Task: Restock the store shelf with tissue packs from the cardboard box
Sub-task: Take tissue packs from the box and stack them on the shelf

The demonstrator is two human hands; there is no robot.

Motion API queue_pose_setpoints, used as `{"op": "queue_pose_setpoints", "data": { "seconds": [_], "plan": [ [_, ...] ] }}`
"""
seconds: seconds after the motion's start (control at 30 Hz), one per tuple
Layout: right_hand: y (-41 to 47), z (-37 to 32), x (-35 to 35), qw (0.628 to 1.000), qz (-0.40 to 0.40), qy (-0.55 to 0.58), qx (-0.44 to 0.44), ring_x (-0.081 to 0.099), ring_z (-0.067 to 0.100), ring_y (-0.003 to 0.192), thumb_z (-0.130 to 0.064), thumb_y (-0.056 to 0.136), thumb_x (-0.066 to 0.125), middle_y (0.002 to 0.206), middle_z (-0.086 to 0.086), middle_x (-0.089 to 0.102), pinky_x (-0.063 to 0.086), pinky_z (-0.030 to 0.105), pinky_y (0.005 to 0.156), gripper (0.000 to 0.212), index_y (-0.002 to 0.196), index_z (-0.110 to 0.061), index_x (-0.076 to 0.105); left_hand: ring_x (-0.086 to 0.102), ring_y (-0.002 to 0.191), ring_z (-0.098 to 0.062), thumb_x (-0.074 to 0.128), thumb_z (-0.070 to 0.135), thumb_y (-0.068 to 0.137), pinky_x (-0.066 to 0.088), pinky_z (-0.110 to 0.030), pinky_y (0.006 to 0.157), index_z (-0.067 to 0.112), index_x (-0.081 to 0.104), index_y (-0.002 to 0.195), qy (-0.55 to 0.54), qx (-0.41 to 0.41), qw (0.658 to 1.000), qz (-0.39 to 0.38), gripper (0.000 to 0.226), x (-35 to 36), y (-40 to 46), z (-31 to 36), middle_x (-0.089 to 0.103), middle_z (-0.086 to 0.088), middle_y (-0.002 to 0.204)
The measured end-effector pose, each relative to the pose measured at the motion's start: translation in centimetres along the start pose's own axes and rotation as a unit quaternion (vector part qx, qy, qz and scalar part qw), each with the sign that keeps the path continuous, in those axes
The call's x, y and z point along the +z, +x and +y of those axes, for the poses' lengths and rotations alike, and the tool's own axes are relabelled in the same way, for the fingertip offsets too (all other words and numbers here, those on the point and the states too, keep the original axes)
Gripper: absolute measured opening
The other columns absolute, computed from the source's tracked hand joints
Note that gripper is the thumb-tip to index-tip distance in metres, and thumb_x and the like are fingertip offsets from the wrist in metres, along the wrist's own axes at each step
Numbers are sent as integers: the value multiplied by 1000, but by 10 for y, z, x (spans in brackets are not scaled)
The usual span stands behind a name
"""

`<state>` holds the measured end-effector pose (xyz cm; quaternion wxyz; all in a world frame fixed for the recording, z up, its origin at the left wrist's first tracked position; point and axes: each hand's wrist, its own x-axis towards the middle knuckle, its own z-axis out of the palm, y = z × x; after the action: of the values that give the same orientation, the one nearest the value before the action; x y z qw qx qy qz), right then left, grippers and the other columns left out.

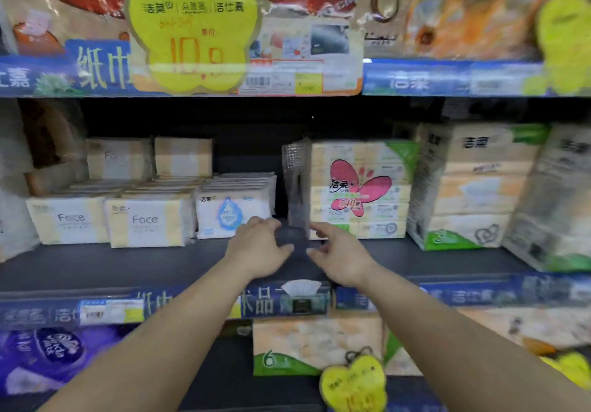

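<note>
Two loose-fingered hands, left hand [259, 245] and right hand [340, 256], empty, over bare shelf [128, 264] gap

Two bare forearms, no sleeves in view
The left hand [256, 248] and right hand [340, 256] carry no gloves, rings or watch.

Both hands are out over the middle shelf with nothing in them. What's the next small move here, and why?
Probably pull both hands back to fetch another pack. The left hand and right hand hover open and empty over the shelf board, in front of the dark gap between the low blue-drop packs and the butterfly-print bundle. That gap looks unfilled, and no cardboard box is in view.
</note>
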<state>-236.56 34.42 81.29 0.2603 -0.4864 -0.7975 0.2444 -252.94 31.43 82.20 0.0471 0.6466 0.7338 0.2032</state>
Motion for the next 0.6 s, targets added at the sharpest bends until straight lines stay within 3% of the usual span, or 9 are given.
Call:
{"op": "queue_pose_setpoints", "data": {
  "seconds": [0.07, 0.2, 0.37, 0.43, 0.5, 0.6],
  "plan": [
    [-36, 30, -33, 995, 39, -94, -2, 48, 24, 126, -32, 93, 56, 144, 6, 46, 38, 27, 102, 55, 144, -20, 39, 40, 129, -30, 54, 53, 86, 36, -39, 107, 25, 46, 135, 57, 28, 998, -2, 57, 14, -19, 52, 43, -9, 139],
    [-130, 113, -114, 941, 72, -325, 56, 32, 29, 136, -54, 93, 43, 150, 5, 36, 32, 42, 108, 62, 147, -26, 30, 37, 128, -29, 51, 57, 85, 35, -41, 104, 26, 46, 134, 99, 104, 989, -20, 58, 60, -69, 179, 42, -6, 136],
    [-257, 216, -210, 909, 53, -364, 195, 29, 32, 137, -57, 95, 33, 153, 9, 30, 31, 45, 106, 63, 148, -24, 25, 33, 132, -31, 48, 58, 86, 31, -42, 107, 27, 35, 142, 88, 207, 971, -83, 65, 137, -123, 335, 36, -8, 144],
    [-304, 252, -242, 901, 79, -354, 237, 37, 33, 131, -55, 94, 37, 146, 10, 39, 36, 46, 101, 58, 143, -24, 32, 28, 136, -32, 48, 58, 87, 30, -43, 110, 28, 28, 147, 69, 245, 961, -112, 69, 163, -142, 391, 31, -8, 149],
    [-347, 284, -269, 892, 108, -345, 273, 42, 33, 126, -53, 93, 41, 137, 10, 47, 42, 45, 96, 55, 139, -24, 39, 25, 139, -31, 48, 56, 88, 29, -43, 110, 30, 29, 147, 40, 285, 948, -135, 67, 188, -159, 443, 27, -6, 153],
    [-403, 328, -301, 869, 118, -321, 357, 39, 32, 130, -53, 94, 39, 143, 9, 43, 39, 43, 101, 59, 145, -26, 33, 31, 136, -28, 48, 54, 88, 32, -42, 107, 32, 40, 139, 27, 353, 922, -158, 57, 227, -185, 514, 34, -4, 148]
  ]
}}
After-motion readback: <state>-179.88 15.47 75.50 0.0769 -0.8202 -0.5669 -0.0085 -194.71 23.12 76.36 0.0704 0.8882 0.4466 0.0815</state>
